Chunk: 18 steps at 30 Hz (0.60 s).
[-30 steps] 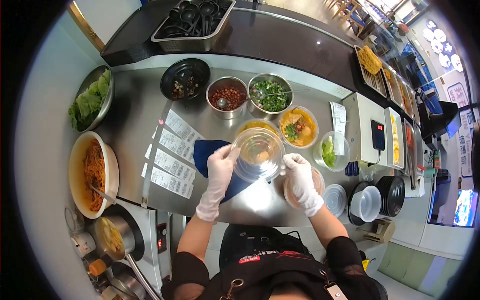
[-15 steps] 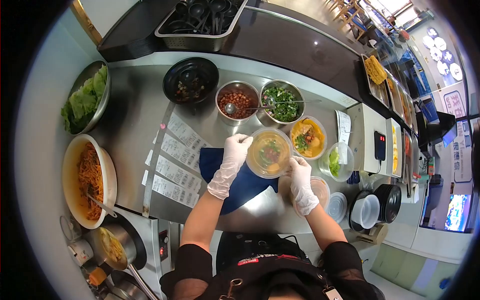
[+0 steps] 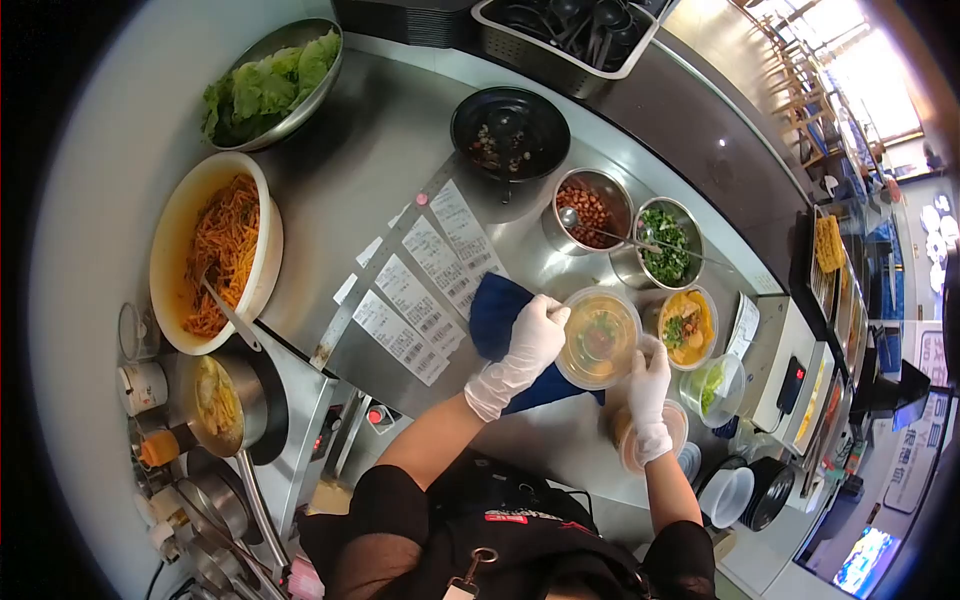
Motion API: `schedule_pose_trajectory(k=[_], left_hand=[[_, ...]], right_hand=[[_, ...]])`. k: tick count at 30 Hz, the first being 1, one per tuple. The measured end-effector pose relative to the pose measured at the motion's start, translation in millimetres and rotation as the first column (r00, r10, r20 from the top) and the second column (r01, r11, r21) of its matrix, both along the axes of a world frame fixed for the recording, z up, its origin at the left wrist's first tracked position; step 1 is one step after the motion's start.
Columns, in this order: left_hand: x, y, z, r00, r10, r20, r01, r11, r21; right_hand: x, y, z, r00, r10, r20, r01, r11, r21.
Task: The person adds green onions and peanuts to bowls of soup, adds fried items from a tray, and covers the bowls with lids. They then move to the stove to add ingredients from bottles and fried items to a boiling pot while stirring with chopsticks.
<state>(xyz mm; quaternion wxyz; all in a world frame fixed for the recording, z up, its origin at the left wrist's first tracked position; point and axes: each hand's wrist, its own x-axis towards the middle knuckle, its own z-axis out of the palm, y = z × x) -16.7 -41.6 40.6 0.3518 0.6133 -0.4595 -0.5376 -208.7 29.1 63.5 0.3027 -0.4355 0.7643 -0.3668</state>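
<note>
Both of my hands wear thin white gloves. A round clear plastic takeout bowl (image 3: 598,345) is between them, with broth, chopped greens and reddish bits showing through its top. My left hand (image 3: 532,345) pinches its left rim, and my right hand (image 3: 650,385) closes on its right rim. Underneath lies a folded blue cloth (image 3: 494,312). To the right stands an open container of yellow soup (image 3: 688,328) with toppings. A clear container of lettuce (image 3: 714,388) is just beyond it. Another round container (image 3: 676,428) is partly covered by my right hand.
Steel pots of peanuts (image 3: 590,215) and chopped greens (image 3: 665,240) hold spoons behind. A black bowl (image 3: 512,135), printed slips (image 3: 405,318), a bowl of shredded carrot (image 3: 262,265) and a lettuce bowl (image 3: 318,105) lie leftward. A pan (image 3: 255,400) sits lower left.
The camera view has turned, shifting the counter items rightward and tilting them. Both hands still hold the bowl at its rim, over the blue cloth.
</note>
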Motion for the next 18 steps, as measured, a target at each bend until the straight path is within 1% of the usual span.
schedule_pose_trajectory(k=[1, 2, 3, 4, 5, 6, 7, 9, 10, 11, 13, 14, 16, 17, 18], left_hand=[[0, 0, 3, 0.999, 0.005, 0.035, -0.005, 1.000, -0.006], [-1, 0, 5, 0.998, 0.011, 0.070, -0.010, 1.000, -0.014], [-1, 0, 5, 0.998, 0.023, 0.067, -0.022, 1.000, -0.015], [-1, 0, 5, 0.998, 0.014, 0.062, -0.014, 1.000, -0.014], [0, 0, 5, 0.998, 0.005, 0.058, -0.004, 1.000, -0.012], [2, 0, 8, 0.998, -0.007, 0.057, 0.007, 1.000, 0.002], [2, -1, 6, 0.998, 0.003, 0.058, -0.003, 1.000, 0.001], [3, -1, 2, 1.000, -0.027, 0.016, 0.027, 1.000, -0.015], [3, -1, 1, 0.999, -0.034, -0.015, 0.034, 0.999, -0.012], [4, -1, -3, 1.000, -0.028, -0.014, 0.028, 1.000, -0.011], [3, -2, -12, 0.997, -0.054, -0.052, 0.055, 0.998, 0.009], [8, -5, -8, 0.997, -0.052, -0.050, 0.053, 0.999, 0.012], [18, -17, -3, 0.960, -0.217, -0.178, 0.240, 0.963, 0.124], [17, -23, -5, 0.960, -0.217, -0.177, 0.241, 0.963, 0.125], [13, -29, -9, 0.965, -0.227, -0.135, 0.233, 0.972, 0.029]], right_hand=[[4, -1, 3, 0.835, 0.128, -0.535, -0.195, 0.978, -0.070], [0, -3, 5, 0.656, 0.287, -0.698, -0.389, 0.921, 0.014], [10, -11, 22, 0.651, 0.294, -0.700, -0.399, 0.917, 0.014], [19, -18, 41, 0.619, 0.461, -0.637, -0.544, 0.836, 0.076], [28, -25, 56, 0.558, 0.613, -0.559, -0.675, 0.727, 0.124], [27, -32, 58, 0.494, 0.704, -0.510, -0.696, 0.672, 0.252], [26, -37, 59, 0.488, 0.708, -0.510, -0.703, 0.666, 0.250], [23, -49, 59, 0.333, 0.801, -0.497, -0.747, 0.546, 0.379], [21, -50, 57, 0.275, 0.807, -0.524, -0.747, 0.522, 0.412], [23, -53, 58, 0.270, 0.809, -0.522, -0.751, 0.517, 0.411], [28, -54, 62, 0.236, 0.828, -0.509, -0.697, 0.509, 0.505], [29, -54, 62, 0.235, 0.829, -0.507, -0.699, 0.507, 0.505], [30, -53, 61, 0.238, 0.824, -0.514, -0.686, 0.517, 0.512], [31, -53, 62, 0.239, 0.824, -0.514, -0.686, 0.517, 0.512], [32, -54, 64, 0.230, 0.827, -0.513, -0.680, 0.514, 0.524]])
